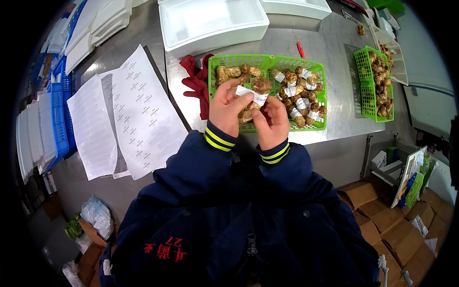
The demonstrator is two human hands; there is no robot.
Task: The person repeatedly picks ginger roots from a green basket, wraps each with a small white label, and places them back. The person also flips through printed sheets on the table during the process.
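Note:
Over the front of a green plastic basket, my two hands hold a brown mushroom with a thick stem. A white printed label lies across its stem. My left hand pinches the label and stem, with its thumb pressed on the label. Closed from the other side, my right hand has its thumb and fingers at the stem's lower end. Loose mushrooms without visible labels lie in the basket's left half. Several labelled mushrooms fill its right half.
Printed label sheets lie at left on the steel table. Dark red gloves touch the basket's left side. White foam boxes and a red-handled tool are behind. Another green basket stands right, with cardboard boxes below.

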